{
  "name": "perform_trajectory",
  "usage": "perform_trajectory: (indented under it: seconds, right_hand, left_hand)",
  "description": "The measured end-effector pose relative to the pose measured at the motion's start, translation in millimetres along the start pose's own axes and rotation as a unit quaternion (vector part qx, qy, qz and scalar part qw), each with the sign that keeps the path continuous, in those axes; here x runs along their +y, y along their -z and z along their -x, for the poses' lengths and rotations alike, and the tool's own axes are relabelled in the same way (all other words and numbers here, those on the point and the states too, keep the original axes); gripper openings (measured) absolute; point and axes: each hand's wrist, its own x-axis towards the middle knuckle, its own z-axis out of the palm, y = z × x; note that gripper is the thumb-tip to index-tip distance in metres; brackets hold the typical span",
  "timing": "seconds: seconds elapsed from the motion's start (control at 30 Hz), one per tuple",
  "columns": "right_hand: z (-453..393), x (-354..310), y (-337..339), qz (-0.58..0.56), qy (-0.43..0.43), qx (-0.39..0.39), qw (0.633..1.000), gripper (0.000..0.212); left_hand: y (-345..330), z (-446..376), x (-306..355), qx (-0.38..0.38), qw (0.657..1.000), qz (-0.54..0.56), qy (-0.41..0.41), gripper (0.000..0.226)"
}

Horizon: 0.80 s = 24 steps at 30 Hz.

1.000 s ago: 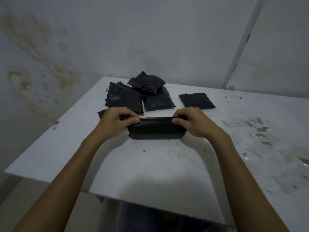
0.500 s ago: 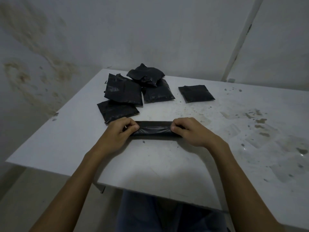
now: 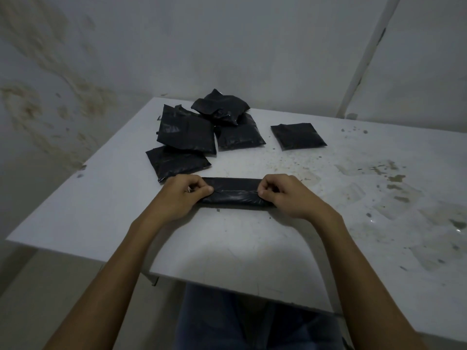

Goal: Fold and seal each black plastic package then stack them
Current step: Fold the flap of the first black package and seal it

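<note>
Six black packages are showing on the white table (image 3: 106, 198): four lying heaped (image 3: 202, 132) at upper centre, one alone (image 3: 298, 136) to their right, and one folded package (image 3: 236, 194) sitting mid-frame as a long, narrow, glossy strip. The left hand (image 3: 182, 195) and right hand (image 3: 288, 195) are each pinching one end of it, fingers curling.

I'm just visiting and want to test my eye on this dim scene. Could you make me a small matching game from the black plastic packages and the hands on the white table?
Things:
1. long rolled black plastic package
2. lone flat black plastic package
3. crumpled black plastic package
4. left hand

States or places:
A. on top of the far heap
B. pinched at both ends
C. lying apart, right of the heap
D. gripping the roll's left end

Pairs: 1-B, 2-C, 3-A, 4-D
</note>
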Motion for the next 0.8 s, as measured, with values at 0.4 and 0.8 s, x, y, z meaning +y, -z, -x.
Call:
perform_trajectory:
  seconds: [0.4, 0.8]
  right_hand:
    - [-5.2, -6.8, -1.8, -0.030, -0.080, 0.048, 0.995, 0.011]
    - [-11.3, 3.0, -1.6, -0.098, -0.114, 0.118, 0.982, 0.026]
  left_hand:
    - [3.0, -2.7, -1.7, 0.004, 1.000, 0.024, 0.001, 0.022]
    - [6.1, -10.3, -16.1, -0.059, 0.993, -0.037, -0.090, 0.033]
